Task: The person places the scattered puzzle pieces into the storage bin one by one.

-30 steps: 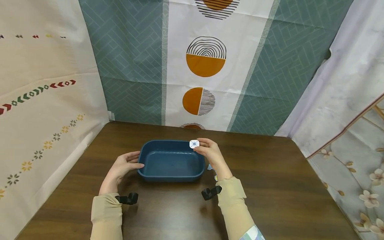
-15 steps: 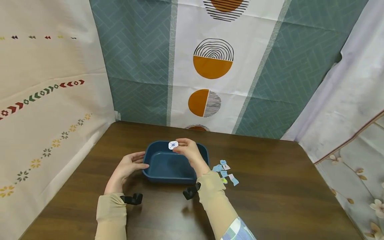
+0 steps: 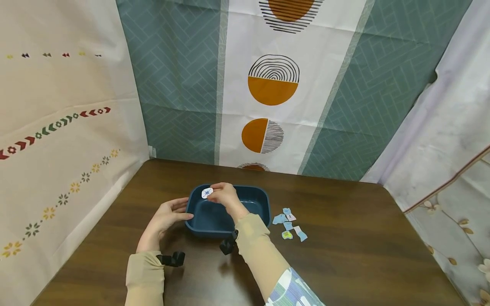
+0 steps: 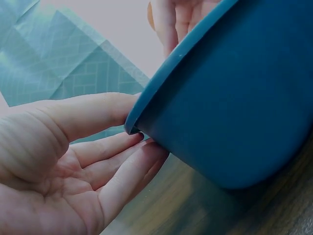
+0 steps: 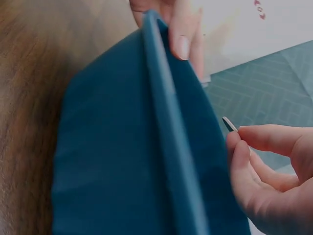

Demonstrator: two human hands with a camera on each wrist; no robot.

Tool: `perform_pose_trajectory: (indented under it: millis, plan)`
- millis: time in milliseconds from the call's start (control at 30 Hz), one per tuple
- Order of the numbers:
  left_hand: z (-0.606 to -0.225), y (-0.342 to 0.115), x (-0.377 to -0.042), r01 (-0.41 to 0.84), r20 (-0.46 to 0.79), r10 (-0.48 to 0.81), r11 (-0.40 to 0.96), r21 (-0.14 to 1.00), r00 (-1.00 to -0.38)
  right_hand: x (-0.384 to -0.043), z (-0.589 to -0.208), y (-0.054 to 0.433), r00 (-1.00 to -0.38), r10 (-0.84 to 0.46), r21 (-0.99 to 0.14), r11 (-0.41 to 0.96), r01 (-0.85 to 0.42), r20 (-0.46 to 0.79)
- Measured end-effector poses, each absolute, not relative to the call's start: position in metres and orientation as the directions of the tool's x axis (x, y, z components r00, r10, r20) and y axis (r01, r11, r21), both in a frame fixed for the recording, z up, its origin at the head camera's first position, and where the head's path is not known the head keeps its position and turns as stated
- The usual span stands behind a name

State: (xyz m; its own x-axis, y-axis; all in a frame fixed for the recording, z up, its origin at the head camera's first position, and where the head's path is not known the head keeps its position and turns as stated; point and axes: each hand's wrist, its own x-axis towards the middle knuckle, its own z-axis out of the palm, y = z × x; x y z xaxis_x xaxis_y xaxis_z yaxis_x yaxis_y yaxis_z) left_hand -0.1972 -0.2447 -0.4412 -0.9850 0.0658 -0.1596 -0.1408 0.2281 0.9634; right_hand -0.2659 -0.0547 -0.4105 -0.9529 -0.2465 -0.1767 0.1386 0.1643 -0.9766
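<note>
A dark blue rectangular plastic tub (image 3: 214, 219) stands on the brown wooden table. My left hand (image 3: 166, 219) grips its left end; in the left wrist view the thumb (image 4: 102, 110) lies at the rim and the fingers are against the outer wall. Over the left part of the tub, my right hand (image 3: 226, 199) pinches a small white rounded tile (image 3: 207, 193) printed with a blue star. In the right wrist view, the tile (image 5: 229, 124) shows edge-on between thumb and fingertips, above the tub's inside.
Several paper cutouts (image 3: 288, 226), mostly light blue and one with yellow, lie to the right of the tub. Patterned cloths (image 3: 180, 85) hang behind and on both sides of the table (image 3: 363, 246).
My right hand has carried the tile leftward across the tub and lowered it slightly. The cutouts, mostly hidden before, now show. My left hand keeps its hold; the head view has shifted.
</note>
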Motion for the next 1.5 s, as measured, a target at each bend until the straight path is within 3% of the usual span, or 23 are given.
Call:
perform_pose_trajectory:
  millis: [667, 1500]
  plan:
    - [-0.444, -0.242, -0.196, -0.116, -0.132, 0.06, 0.216, 0.969, -0.989, -0.268, -0.435, -0.067, -0.924, -0.231, -0.941, 0.222, 0.254, -0.304]
    - [-0.443, -0.246, -0.195, -0.095, -0.113, 0.085, 0.195, 0.976, -0.99, -0.269, -0.438, -0.072, -0.901, -0.25, -0.918, 0.274, 0.286, -0.355]
